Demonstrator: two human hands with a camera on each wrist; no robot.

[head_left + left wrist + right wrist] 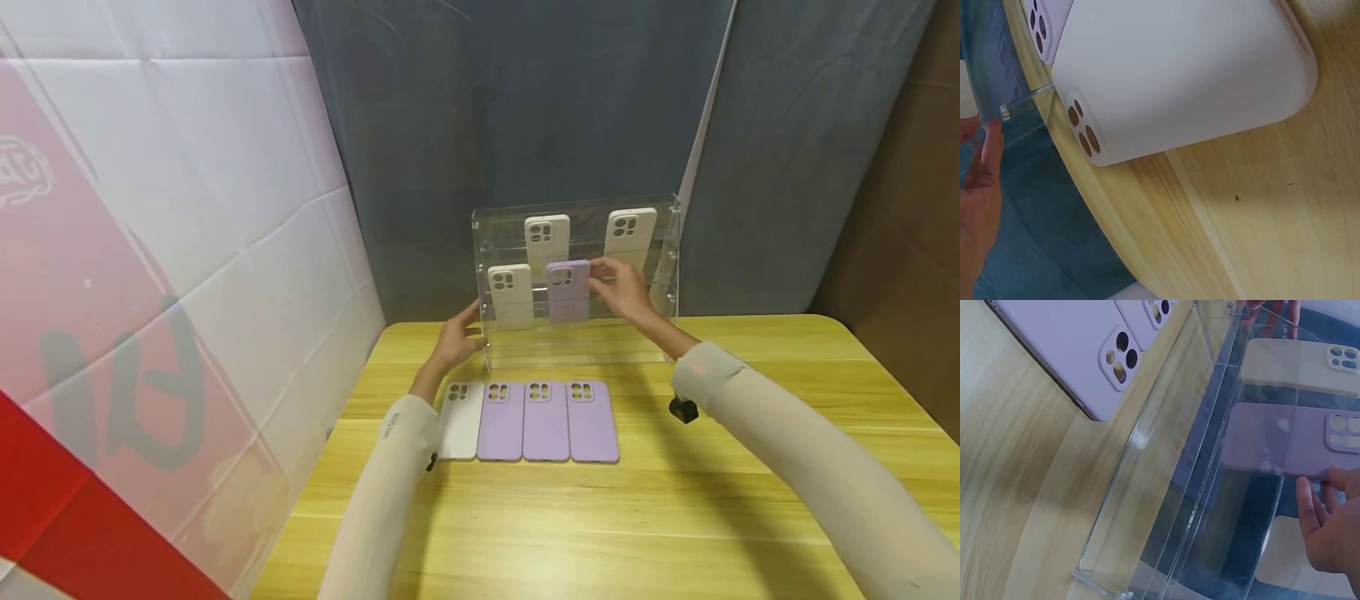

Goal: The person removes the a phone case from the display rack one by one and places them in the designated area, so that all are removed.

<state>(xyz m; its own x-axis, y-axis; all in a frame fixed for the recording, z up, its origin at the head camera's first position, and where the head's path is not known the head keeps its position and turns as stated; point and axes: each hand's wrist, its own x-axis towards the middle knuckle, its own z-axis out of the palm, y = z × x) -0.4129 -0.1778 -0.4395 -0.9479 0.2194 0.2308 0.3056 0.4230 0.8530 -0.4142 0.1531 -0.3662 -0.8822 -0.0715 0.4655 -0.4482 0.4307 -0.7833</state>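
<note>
My right hand (622, 290) pinches the right edge of a purple phone case (567, 292) between thumb and fingers. That case stands upright in the clear acrylic display stand (577, 354), beside a white phone case (511, 297) on the same tier. Two more white cases stand higher: one upper left (547, 237), one upper right (630, 233) partly behind my right hand. My left hand (453, 340) touches the stand's left side with mostly straight fingers; some fingertips show through the acrylic in the right wrist view.
In front of the stand, a white phone case (461, 421) and three purple phone cases (545, 422) lie in a row on the wooden table (525, 533). A grey curtain (510, 108) hangs behind; a white printed sheet (225, 167) hangs at left.
</note>
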